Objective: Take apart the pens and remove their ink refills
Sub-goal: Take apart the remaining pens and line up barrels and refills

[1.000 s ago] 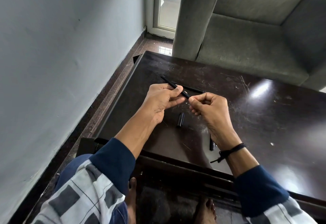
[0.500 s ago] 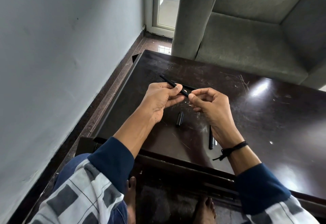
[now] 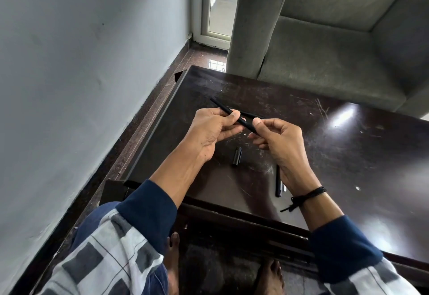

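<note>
A thin black pen (image 3: 246, 123) is held level above the dark table (image 3: 348, 155), slanting from far left to near right. My left hand (image 3: 213, 132) grips its far part between thumb and fingers. My right hand (image 3: 278, 141) pinches its near end with thumb and fingertips. Under the hands a short black pen cap (image 3: 237, 156) lies on the table. A black pen part (image 3: 278, 184) with a pale piece beside it lies by my right wrist. Another black pen (image 3: 251, 115) lies on the table behind the hands, mostly hidden.
A grey wall runs along the left, close to the table's left edge. A grey sofa (image 3: 336, 50) stands right behind the table's far edge. My bare feet (image 3: 270, 278) show below the near edge. The table's right half is scratched and glossy.
My right hand has shifted slightly to the right along the pen, so more of the black shaft shows between the two hands. The parts on the table lie as before.
</note>
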The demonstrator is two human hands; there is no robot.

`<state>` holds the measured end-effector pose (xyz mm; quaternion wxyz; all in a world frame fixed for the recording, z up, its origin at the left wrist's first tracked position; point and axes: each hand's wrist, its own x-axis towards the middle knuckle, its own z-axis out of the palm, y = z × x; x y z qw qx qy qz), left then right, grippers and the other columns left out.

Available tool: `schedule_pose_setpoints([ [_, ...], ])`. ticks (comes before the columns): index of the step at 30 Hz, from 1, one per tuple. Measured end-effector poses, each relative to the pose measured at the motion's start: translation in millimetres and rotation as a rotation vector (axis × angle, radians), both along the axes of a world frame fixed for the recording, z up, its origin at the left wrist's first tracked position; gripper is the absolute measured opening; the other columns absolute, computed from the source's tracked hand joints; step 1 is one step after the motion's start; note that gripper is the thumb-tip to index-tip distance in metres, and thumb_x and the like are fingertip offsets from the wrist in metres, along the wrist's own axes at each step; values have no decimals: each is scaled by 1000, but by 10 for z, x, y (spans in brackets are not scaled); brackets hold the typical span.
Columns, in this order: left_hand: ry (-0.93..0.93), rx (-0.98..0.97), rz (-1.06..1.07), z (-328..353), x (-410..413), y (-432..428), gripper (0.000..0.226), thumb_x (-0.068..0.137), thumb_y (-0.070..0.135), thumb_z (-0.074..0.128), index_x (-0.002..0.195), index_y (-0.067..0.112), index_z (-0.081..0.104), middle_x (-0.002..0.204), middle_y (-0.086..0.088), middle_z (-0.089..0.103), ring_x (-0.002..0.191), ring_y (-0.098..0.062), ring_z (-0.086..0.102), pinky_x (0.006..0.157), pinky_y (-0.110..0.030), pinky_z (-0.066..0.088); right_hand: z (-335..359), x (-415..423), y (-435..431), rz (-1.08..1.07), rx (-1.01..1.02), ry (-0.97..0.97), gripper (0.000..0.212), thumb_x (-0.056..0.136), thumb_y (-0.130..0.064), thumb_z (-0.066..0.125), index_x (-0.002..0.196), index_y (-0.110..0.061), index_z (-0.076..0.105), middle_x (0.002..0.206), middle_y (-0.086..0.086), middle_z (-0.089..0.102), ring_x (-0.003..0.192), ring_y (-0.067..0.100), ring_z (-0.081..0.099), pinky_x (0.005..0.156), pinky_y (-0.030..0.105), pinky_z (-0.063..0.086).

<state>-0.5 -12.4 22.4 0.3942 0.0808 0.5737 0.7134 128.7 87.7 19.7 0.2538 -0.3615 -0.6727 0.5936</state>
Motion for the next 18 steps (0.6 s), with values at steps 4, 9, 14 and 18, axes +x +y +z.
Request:
schedule_pose_setpoints([
  [4,3,-3,-1,6,2,-2,11,91,0,70,98,-8,71,93,-18,73,78,-19,73,73,-27,63,-8,-11,8,6,21,-19,6,92,-16,76,88,-11,76,78,10,77,66,9,66,64,21,51],
  [9,1,5,-6,18,6,-9,11,91,1,69,98,-8,71,94,-19,74,79,-19,74,73,-27,63,1,-2,13,11,55,-3,7,85,-15,82,89,-15,77,81,5,75,73,9,66,72,24,54],
  [14,7,0,-4,21,14,-9,16,91,1,69,103,-10,70,97,-20,73,82,-21,73,74,-28,63,-3,-15,-16,17,-3,-22,15,93,-25,74,90,-10,76,78,10,77,66,11,66,66,22,52],
  [18,9,1,-17,17,20,-14,12,91,1,70,99,-8,71,90,-17,75,77,-19,75,72,-26,62,-12,-6,2,17,51,-39,7,85,-14,82,87,-12,76,81,10,76,70,11,66,68,24,52],
])
